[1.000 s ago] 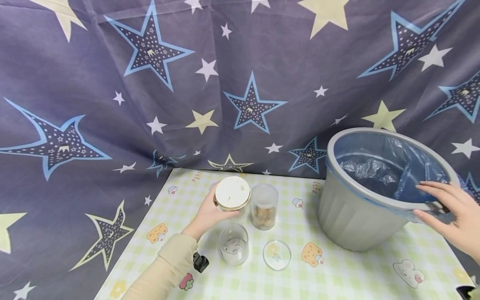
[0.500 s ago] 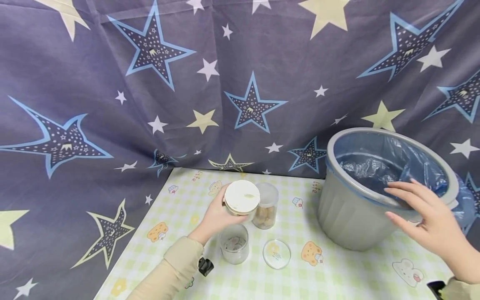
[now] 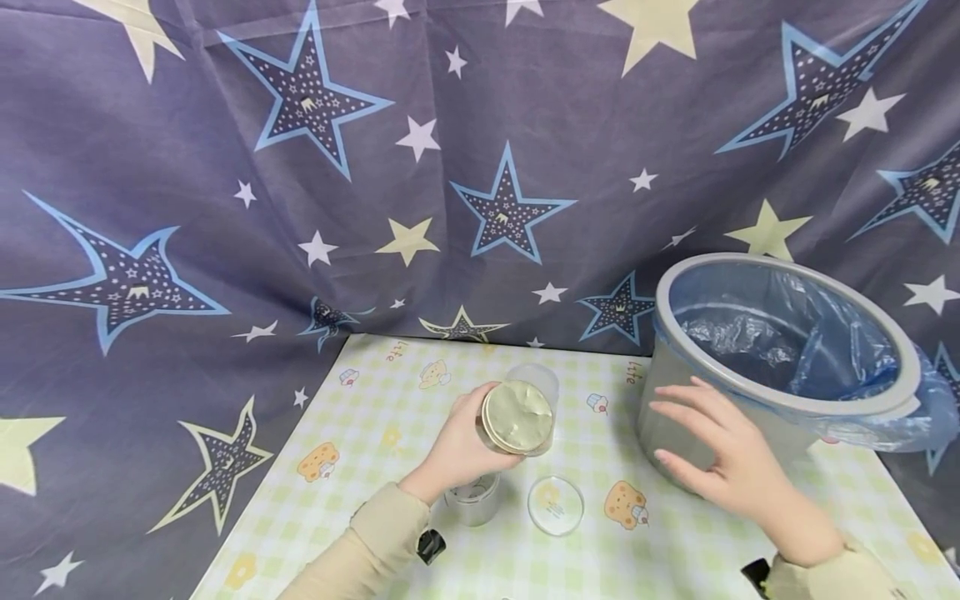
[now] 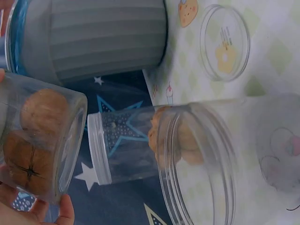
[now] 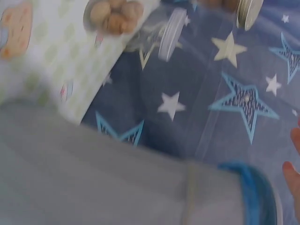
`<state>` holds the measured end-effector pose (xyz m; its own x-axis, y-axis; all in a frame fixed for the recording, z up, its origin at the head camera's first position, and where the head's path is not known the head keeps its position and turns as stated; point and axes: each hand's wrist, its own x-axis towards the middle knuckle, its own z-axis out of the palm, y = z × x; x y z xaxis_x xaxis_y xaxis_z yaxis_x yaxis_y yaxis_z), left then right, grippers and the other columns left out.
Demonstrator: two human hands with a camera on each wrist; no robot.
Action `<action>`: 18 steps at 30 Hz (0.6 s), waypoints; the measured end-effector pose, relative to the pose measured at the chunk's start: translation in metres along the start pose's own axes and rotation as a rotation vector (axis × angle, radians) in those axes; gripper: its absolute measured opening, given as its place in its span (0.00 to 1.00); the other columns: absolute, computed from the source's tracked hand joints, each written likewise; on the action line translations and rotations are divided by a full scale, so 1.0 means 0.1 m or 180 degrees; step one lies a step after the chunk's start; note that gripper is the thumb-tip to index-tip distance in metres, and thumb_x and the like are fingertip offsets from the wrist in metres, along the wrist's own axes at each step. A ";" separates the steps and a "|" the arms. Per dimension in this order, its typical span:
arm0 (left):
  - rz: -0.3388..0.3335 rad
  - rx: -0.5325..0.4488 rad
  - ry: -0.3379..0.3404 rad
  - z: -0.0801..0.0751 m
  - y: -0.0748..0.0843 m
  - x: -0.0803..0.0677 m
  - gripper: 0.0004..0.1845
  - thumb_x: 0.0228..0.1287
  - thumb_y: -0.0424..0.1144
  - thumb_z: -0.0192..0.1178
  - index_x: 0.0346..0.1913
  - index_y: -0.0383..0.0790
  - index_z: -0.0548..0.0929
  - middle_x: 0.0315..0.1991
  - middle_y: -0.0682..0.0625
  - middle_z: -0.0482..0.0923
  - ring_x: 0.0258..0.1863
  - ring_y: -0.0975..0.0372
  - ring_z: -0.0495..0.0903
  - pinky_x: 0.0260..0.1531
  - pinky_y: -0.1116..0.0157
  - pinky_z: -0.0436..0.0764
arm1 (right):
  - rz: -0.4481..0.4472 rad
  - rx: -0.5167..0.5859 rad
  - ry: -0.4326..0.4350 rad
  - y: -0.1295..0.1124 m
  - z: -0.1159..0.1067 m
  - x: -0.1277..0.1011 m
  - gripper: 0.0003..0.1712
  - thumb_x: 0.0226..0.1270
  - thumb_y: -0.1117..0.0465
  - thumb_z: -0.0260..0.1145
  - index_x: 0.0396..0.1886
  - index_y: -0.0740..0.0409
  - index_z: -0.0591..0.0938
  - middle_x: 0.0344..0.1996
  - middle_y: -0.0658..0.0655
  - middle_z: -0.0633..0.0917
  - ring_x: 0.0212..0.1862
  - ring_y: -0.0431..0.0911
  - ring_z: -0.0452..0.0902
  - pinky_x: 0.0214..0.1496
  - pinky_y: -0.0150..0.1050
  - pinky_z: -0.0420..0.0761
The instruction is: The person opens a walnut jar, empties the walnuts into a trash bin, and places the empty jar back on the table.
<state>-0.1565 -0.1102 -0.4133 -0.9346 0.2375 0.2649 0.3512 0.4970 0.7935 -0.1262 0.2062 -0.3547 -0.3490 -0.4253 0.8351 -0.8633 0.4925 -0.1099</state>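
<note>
My left hand (image 3: 465, 446) grips a clear jar (image 4: 44, 136) with a gold-coloured lid (image 3: 519, 417). Round brown pieces lie inside it, one marked by a dark cross-shaped crack. In the head view this jar tilts, its lid facing me. Behind it stands a second clear jar (image 4: 133, 150) with a translucent cap and brown lumps at its bottom. Below the left hand an uncapped clear jar (image 3: 476, 504) stands upright, partly hidden by the wrist. A clear round lid (image 3: 556, 506) lies flat beside it. My right hand (image 3: 731, 458), fingers spread, holds nothing in front of the bin.
A grey bin (image 3: 667, 392) with a blue plastic liner (image 3: 855, 350) stands at the table's right. A checked cloth (image 3: 600, 567) covers the table. Behind hangs a dark curtain (image 3: 375, 167) with stars.
My left hand has carried its jar rightward and tipped it so the lid faces me. My right hand has left the bin's rim and moved left toward the middle.
</note>
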 end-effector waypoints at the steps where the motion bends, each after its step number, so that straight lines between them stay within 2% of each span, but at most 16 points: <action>1: 0.0026 0.0044 -0.0009 0.02 0.01 -0.01 0.48 0.33 0.41 0.78 0.65 0.45 0.67 0.57 0.50 0.73 0.57 0.56 0.68 0.58 0.52 0.72 | 0.0010 0.0032 -0.0027 -0.02 0.04 0.00 0.31 0.67 0.42 0.56 0.43 0.67 0.82 0.45 0.65 0.81 0.63 0.37 0.67 0.73 0.39 0.58; 5: 0.0148 0.0204 -0.0001 0.08 0.06 -0.03 0.49 0.31 0.42 0.78 0.64 0.42 0.68 0.57 0.49 0.74 0.57 0.55 0.68 0.57 0.53 0.73 | 0.0185 0.0087 -0.0217 -0.10 0.18 -0.01 0.30 0.68 0.41 0.54 0.47 0.64 0.82 0.48 0.62 0.80 0.59 0.44 0.70 0.73 0.34 0.57; 11: 0.0272 0.0331 -0.0062 0.16 0.10 -0.05 0.49 0.32 0.44 0.78 0.64 0.43 0.68 0.57 0.50 0.74 0.56 0.56 0.67 0.54 0.54 0.75 | 0.0521 0.0086 -0.0511 -0.19 0.38 -0.02 0.31 0.67 0.39 0.54 0.53 0.59 0.79 0.52 0.59 0.78 0.54 0.51 0.72 0.65 0.21 0.61; 15: 0.0325 0.0444 -0.0120 0.20 0.13 -0.05 0.49 0.32 0.46 0.78 0.64 0.45 0.67 0.57 0.50 0.74 0.58 0.55 0.68 0.54 0.53 0.75 | 0.0756 0.0017 -0.0635 -0.24 0.49 0.01 0.29 0.60 0.44 0.66 0.54 0.59 0.78 0.53 0.58 0.77 0.54 0.51 0.74 0.55 0.34 0.76; 18: 0.0415 0.0566 -0.0147 0.23 0.16 -0.05 0.49 0.33 0.46 0.78 0.64 0.45 0.67 0.57 0.50 0.74 0.58 0.55 0.68 0.55 0.53 0.74 | 0.1055 -0.0019 -0.0780 -0.29 0.56 0.03 0.32 0.51 0.52 0.74 0.55 0.58 0.77 0.54 0.58 0.76 0.53 0.52 0.76 0.47 0.47 0.81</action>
<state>-0.1451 -0.0844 -0.4146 -0.8785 0.3454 0.3302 0.4771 0.5980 0.6440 -0.1229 0.1481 -0.3791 -0.6849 -0.4109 0.6017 -0.6877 0.6374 -0.3475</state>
